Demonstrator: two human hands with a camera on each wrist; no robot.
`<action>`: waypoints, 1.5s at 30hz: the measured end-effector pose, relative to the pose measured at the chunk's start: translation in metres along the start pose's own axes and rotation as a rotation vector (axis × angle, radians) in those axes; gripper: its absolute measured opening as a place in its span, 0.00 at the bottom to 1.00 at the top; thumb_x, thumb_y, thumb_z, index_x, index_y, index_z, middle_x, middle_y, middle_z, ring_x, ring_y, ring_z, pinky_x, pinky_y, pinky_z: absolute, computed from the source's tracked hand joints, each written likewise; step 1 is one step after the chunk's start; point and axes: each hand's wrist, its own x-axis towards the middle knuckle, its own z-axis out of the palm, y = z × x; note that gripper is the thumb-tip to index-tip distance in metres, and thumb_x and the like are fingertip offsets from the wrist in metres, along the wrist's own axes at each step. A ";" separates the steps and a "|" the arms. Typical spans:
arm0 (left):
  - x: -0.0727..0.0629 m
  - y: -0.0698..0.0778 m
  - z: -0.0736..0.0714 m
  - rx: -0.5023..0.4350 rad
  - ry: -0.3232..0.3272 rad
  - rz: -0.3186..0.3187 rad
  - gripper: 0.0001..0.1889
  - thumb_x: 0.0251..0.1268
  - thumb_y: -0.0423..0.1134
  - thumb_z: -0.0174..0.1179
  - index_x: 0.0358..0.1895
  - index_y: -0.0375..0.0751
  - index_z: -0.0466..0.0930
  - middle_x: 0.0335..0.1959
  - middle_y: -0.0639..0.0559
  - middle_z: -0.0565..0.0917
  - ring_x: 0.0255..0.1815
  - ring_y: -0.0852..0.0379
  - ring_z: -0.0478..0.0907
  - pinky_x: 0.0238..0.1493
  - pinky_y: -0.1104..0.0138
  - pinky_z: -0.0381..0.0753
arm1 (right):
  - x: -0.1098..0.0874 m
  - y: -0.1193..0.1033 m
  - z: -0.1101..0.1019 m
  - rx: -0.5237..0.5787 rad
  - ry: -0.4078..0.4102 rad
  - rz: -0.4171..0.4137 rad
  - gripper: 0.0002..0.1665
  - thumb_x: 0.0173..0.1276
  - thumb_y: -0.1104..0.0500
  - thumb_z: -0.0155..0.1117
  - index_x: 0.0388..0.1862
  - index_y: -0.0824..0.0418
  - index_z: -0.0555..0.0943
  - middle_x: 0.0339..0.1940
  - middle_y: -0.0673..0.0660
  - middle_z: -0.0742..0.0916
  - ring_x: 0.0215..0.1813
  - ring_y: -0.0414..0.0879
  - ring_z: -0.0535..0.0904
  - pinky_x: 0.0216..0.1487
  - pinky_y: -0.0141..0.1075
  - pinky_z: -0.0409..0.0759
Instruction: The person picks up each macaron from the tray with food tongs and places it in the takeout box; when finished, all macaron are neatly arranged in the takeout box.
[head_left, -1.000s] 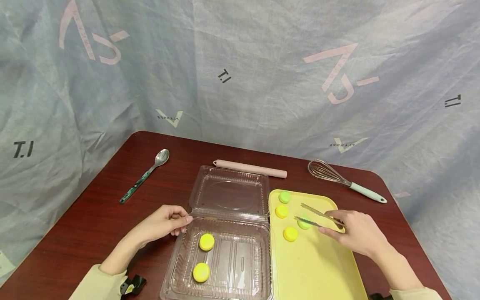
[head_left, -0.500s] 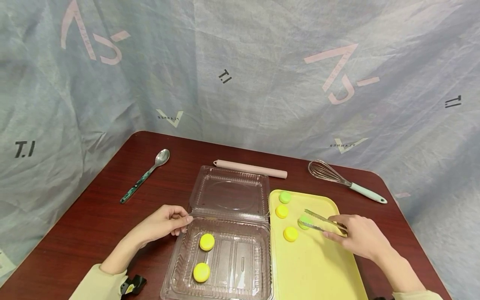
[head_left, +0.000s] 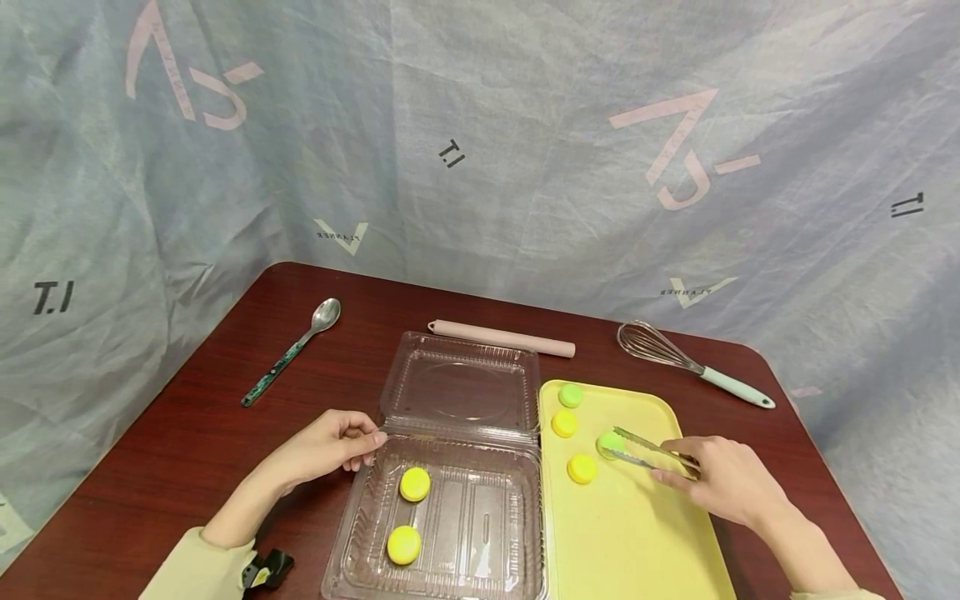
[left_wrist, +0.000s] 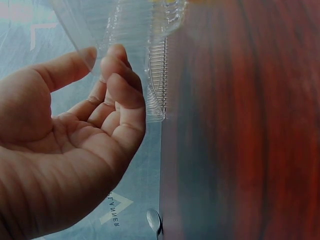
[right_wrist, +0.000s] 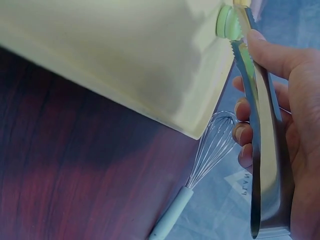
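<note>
My left hand (head_left: pixel 330 447) pinches the left edge of an open clear plastic container (head_left: pixel 345 525), near its hinge. Two yellow macarons, one farther back (head_left: pixel 415 484) and one nearer (head_left: pixel 403 545), lie inside it. With my right hand (head_left: pixel 727 479) I hold metal tongs (right_wrist: pixel 270 165) over a yellow tray (head_left: pixel 630 542). Their toothed tips stand around a green macaron (head_left: pixel 608 446); whether both tips touch it I cannot tell. Another green macaron (head_left: pixel 571 395) and two yellow macarons, one behind (head_left: pixel 565 423) and one in front (head_left: pixel 582 468), lie on the tray's left side.
Behind the raised container lid (head_left: pixel 461 383) lies a pale pink rolling pin (head_left: pixel 502 337). A whisk (head_left: pixel 675 354) is at the back right of the table, a spoon (head_left: pixel 296 346) at the left. A grey printed cloth (head_left: pixel 510 167) hangs behind the table.
My right hand has moved slightly right and nearer, bringing the tong tips lower around the green macaron. The left hand stays on the container's edge.
</note>
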 end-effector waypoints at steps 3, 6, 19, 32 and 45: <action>0.000 0.000 0.000 -0.004 0.000 0.002 0.14 0.72 0.41 0.61 0.36 0.29 0.79 0.22 0.50 0.78 0.24 0.57 0.73 0.27 0.68 0.74 | 0.000 0.000 0.000 0.007 0.000 -0.002 0.24 0.57 0.38 0.75 0.44 0.51 0.88 0.36 0.45 0.88 0.36 0.41 0.81 0.34 0.45 0.77; 0.000 0.001 0.000 -0.011 0.001 0.004 0.14 0.72 0.41 0.61 0.36 0.30 0.79 0.22 0.50 0.78 0.24 0.57 0.73 0.27 0.68 0.74 | 0.000 0.000 0.000 0.009 0.000 -0.005 0.23 0.57 0.38 0.76 0.44 0.52 0.89 0.35 0.45 0.88 0.36 0.42 0.82 0.33 0.46 0.77; 0.000 0.000 0.000 -0.006 0.003 -0.005 0.13 0.72 0.41 0.61 0.36 0.32 0.79 0.23 0.51 0.78 0.24 0.57 0.73 0.27 0.69 0.74 | 0.000 0.001 0.001 0.006 0.028 -0.034 0.21 0.56 0.40 0.77 0.42 0.51 0.89 0.35 0.45 0.88 0.35 0.42 0.83 0.32 0.44 0.77; 0.000 -0.001 -0.001 -0.003 0.003 -0.008 0.14 0.72 0.42 0.61 0.37 0.30 0.79 0.23 0.50 0.78 0.24 0.57 0.73 0.27 0.68 0.74 | 0.000 0.001 0.000 0.007 0.026 -0.040 0.18 0.56 0.43 0.77 0.41 0.50 0.89 0.31 0.41 0.86 0.31 0.35 0.76 0.30 0.40 0.74; 0.000 0.000 -0.001 -0.003 0.000 -0.004 0.13 0.72 0.41 0.61 0.36 0.31 0.79 0.23 0.50 0.78 0.25 0.56 0.73 0.27 0.68 0.73 | 0.003 -0.002 -0.007 0.011 0.043 -0.044 0.17 0.56 0.44 0.78 0.41 0.50 0.89 0.30 0.39 0.85 0.29 0.33 0.73 0.29 0.38 0.73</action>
